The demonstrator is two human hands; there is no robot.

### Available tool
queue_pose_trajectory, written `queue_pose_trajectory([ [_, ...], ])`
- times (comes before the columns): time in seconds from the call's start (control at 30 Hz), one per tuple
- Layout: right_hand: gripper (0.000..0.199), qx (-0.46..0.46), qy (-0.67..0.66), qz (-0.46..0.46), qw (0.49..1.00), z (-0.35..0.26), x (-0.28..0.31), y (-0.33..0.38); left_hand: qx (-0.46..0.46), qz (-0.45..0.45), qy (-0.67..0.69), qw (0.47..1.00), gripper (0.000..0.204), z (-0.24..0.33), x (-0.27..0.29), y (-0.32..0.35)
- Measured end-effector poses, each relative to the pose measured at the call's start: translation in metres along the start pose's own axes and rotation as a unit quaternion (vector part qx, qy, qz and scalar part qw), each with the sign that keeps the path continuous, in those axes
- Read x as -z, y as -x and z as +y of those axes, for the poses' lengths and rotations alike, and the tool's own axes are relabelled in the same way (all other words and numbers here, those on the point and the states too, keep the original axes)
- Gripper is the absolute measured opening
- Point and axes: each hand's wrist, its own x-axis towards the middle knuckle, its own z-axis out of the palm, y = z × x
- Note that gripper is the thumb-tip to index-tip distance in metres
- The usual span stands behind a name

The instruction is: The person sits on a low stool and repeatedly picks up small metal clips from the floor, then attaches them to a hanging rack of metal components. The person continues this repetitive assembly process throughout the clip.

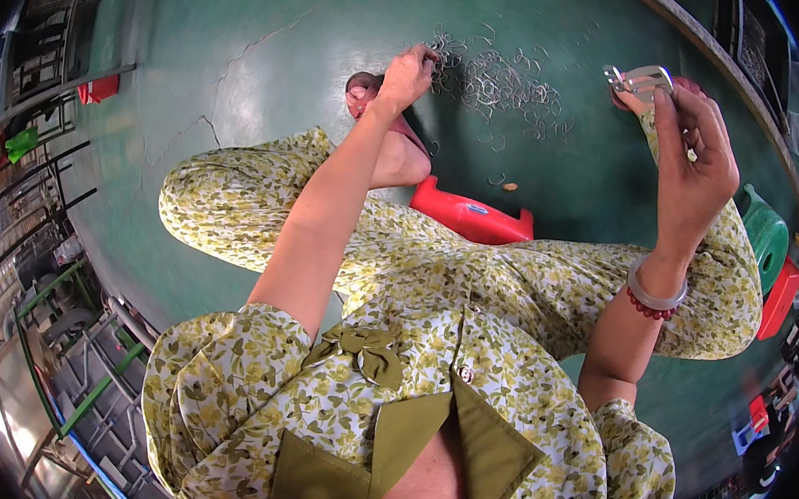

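Observation:
A loose pile of small curved metal pieces (509, 83) lies on the green floor in front of me. My left hand (408, 77) reaches to the pile's left edge, with its fingers drawn together. What they hold, if anything, is hidden. Raised at the right, my right hand (698, 147) pinches a few silvery curved metal strips (647, 79) between thumb and fingers. These strips look wider than the pieces in the pile, though they are nearer to me. A pale bangle and a red bead bracelet circle my right wrist.
Between my legs is a red plastic stool (472, 216). A green stool (764, 236) and a red one (780, 300) stand beyond my right knee. Metal racks and frames (93, 384) line the left side. My sandalled left foot (360, 96) is beside the left hand.

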Motion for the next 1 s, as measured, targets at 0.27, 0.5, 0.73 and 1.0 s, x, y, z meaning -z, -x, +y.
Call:
queue_pose_trajectory([
  [0.27, 0.009, -0.034, -0.008, -0.007, 0.999, 0.002, 0.003, 0.0, 0.256, 0.316, 0.166, 0.898, 0.017, -0.061, 0.069, -0.024],
  [0.5, 0.009, -0.042, -0.021, -0.005, 0.999, 0.007, -0.002, -0.001, 0.128, 0.07, -0.022, 0.989, 0.017, -0.059, 0.02, -0.013],
  [0.73, 0.009, -0.051, -0.008, -0.017, 0.999, 0.004, -0.006, -0.001, 0.044, -0.229, -0.185, 0.955, 0.016, 0.007, -0.061, 0.024],
  [1.0, 0.009, -0.047, -0.006, -0.007, 0.999, 0.016, -0.006, 0.002, 0.059, -0.002, -0.043, 0.997, 0.014, -0.005, -0.028, 0.004],
])
